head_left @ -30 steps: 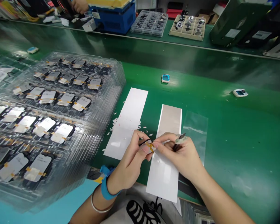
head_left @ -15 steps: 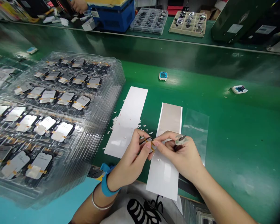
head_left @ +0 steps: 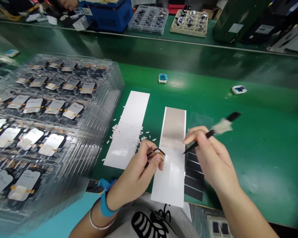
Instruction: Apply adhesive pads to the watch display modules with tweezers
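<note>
My left hand [head_left: 145,168] is closed on a small watch screen module [head_left: 160,152], dark-edged with amber tape on it; the fingers cover much of it. In my right hand [head_left: 212,155] are black tweezers [head_left: 209,134] wrapped with pale tape, their tip pointing down and left. That tip is over or near the right edge of a white sheet strip [head_left: 169,185] with a greyish-beige upper part. A second white strip [head_left: 129,129] lies to the left, with small white scraps scattered about it. Beneath my right hand is a clear film with black strips [head_left: 193,180].
Stacked clear trays [head_left: 106,99] holding several screen modules fill the left side. Two small watch cases [head_left: 163,78] lie farther back. On the rear shelf are a blue bin [head_left: 109,16], a clear tray [head_left: 148,19] and a beige compartment tray [head_left: 188,24]. Another person's hand [head_left: 69,4] is at top left.
My right hand has left the module, moved right and swung the tweezers from a tucked position to point downward. The left hand still holds the module. The whole view has shifted slightly.
</note>
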`<state>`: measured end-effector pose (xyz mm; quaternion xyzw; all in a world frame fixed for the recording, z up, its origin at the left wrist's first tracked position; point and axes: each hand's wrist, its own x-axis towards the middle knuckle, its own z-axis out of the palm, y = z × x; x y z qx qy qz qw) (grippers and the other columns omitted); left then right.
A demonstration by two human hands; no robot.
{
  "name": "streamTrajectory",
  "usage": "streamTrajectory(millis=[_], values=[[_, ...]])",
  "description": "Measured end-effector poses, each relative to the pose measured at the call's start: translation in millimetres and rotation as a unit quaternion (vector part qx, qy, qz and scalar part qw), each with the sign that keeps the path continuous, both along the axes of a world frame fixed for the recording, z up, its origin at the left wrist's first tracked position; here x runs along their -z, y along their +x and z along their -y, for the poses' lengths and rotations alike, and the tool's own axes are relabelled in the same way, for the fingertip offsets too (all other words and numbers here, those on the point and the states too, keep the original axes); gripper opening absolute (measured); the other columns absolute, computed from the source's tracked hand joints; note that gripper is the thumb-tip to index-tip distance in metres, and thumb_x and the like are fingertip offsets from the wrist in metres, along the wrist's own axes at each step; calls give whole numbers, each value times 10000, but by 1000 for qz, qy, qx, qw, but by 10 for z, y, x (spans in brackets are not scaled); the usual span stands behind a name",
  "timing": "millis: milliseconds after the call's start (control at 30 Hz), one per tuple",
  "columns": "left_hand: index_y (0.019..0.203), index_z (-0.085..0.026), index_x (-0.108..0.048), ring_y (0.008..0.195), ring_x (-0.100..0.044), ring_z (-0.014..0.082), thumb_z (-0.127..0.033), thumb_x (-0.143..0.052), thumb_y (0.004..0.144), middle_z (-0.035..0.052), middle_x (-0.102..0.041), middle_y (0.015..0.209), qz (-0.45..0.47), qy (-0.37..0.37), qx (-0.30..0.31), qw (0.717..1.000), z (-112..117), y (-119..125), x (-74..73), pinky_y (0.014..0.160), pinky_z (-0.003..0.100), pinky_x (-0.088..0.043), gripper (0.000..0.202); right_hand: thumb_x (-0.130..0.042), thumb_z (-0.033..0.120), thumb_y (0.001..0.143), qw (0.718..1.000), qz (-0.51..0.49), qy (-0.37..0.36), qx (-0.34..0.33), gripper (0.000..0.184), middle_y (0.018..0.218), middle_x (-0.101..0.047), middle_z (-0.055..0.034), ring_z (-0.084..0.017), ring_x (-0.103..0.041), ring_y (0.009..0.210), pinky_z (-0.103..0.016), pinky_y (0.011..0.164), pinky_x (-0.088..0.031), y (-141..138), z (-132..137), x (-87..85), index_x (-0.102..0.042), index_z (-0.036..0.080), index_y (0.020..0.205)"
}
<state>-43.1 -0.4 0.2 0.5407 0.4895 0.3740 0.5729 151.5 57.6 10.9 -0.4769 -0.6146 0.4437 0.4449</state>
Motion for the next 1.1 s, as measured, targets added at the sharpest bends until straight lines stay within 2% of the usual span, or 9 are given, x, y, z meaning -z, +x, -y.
streamTrajectory(millis=[100, 233, 367, 500, 667, 800, 933, 1000, 1100], values=[[1090, -217, -452, 1037, -628, 222, -282, -373, 1057, 104, -647, 1104, -132, 85, 56, 986, 5, 72, -75, 869, 403, -500, 107, -453, 446, 1034, 997, 25, 22, 77, 350, 876, -606, -17, -120, -604, 744, -261, 700, -498, 171, 36, 77, -662, 228, 857], [1065, -202, -450, 1406, -443, 307, -153, -410, 1023, 136, -629, 1300, -267, 224, 131, 928, -21, 182, -96, 1046, 507, -475, 76, -656, 353, 943, 996, -21, -6, 85, 151, 837, -630, 2, -119, -672, 683, -242, 667, -574, 212, 111, 263, -611, 215, 900], [1050, -160, -461, 1461, -360, 355, -115, -413, 1017, 136, -633, 1327, -347, 283, 183, 875, -40, 223, -62, 1070, 501, -495, 73, -716, 276, 898, 994, -36, -6, 102, 95, 880, -637, -1, -134, -726, 734, -240, 716, -626, 150, 165, 393, -651, 210, 921], [1022, -136, -467, 1441, -380, 387, -90, -413, 1013, 150, -655, 1290, -376, 316, 195, 849, -44, 225, -42, 1056, 492, -514, 72, -744, 279, 871, 993, -36, -16, 115, 101, 889, -654, -17, -160, -751, 747, -223, 692, -637, 88, 155, 390, -690, 194, 870], [1018, -151, -466, 1438, -391, 387, -78, -434, 996, 156, -648, 1304, -359, 295, 187, 866, -50, 237, -43, 1036, 503, -518, 83, -772, 300, 843, 990, -83, -40, 107, 168, 772, -689, -20, -171, -744, 669, -260, 670, -653, 95, 96, 334, -662, 173, 831], [1046, -182, -483, 1365, -493, 359, -135, -442, 1009, 133, -671, 1223, -285, 237, 138, 919, -44, 241, -51, 998, 520, -513, 72, -773, 253, 844, 982, -138, -18, 130, 162, 769, -718, -10, -166, -745, 656, -249, 636, -654, 162, 146, 257, -629, 183, 871], [1059, -235, -448, 817, -687, 164, -304, -440, 1047, 50, -709, 984, -70, 56, -2, 996, -27, 249, -61, 680, 288, -551, 70, -727, 175, 881, 965, -187, 30, 181, 148, 814, -725, -6, -180, -763, 751, -273, 708, -670, 86, 334, 119, -594, 199, 941], [1050, -251, -404, 589, -578, 92, -360, -419, 1056, 3, -692, 853, 50, -30, -24, 998, -24, 269, -71, 524, 202, -451, 110, -696, 141, 897, 961, -191, 58, 192, 141, 830, -717, -10, -194, -765, 773, -291, 701, -676, -24, 431, 67, -579, 202, 946], [1031, -255, -372, 469, -379, 45, -377, -400, 1063, -49, -618, 748, 168, -75, -21, 983, -28, 318, -84, 471, 165, -334, 129, -660, 109, 911, 957, -208, 80, 187, 139, 820, -695, -10, -199, -762, 786, -296, 653, -680, -183, 513, 50, -568, 204, 953]])
